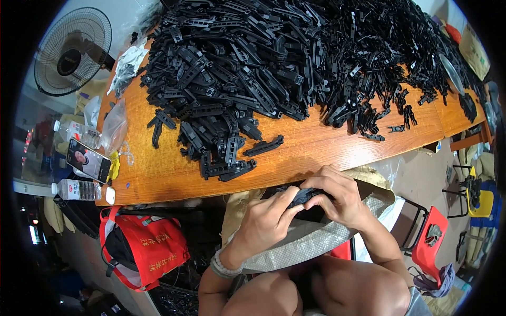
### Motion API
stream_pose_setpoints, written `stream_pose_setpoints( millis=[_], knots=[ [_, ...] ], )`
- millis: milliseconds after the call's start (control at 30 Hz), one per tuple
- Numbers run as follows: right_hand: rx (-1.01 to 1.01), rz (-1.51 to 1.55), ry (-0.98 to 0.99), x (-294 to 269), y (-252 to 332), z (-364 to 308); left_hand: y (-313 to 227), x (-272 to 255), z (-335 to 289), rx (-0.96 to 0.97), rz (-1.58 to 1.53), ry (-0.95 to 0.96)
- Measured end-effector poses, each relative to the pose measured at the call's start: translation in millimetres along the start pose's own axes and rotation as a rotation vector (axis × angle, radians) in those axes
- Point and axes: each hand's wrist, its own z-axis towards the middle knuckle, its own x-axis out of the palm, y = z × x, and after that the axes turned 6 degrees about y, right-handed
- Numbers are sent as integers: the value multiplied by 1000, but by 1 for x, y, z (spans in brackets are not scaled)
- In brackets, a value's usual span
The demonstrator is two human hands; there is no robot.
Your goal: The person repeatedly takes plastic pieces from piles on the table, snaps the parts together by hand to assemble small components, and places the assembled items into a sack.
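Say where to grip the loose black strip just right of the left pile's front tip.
Pinch the strip mid-length across its narrow width, probably from above and the right: it lies long and slender, with the pile on its left.

Both hands [263,220] [341,199] close together, fingers [285,198] curled and pinching; forearms [383,243] angled inward

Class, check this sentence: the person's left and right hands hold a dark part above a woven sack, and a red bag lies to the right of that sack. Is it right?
Not quite: the red bag lies to the left of the woven sack, as the head view shows. The left hand and right hand do hold the dark part above it.
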Motion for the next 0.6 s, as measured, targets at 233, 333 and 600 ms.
stream_pose_setpoints(
  millis=[233,333,600],
  knots=[
    [-14,-13,-48,1,-2,-2,0,0,2,17,-16,-32],
    [53,86,-33,-1,0,0,6,2,0,-4,-6,-8],
    [272,166,72,-25,-13,-6,26,0,13,-22,114,-158]
  ],
)
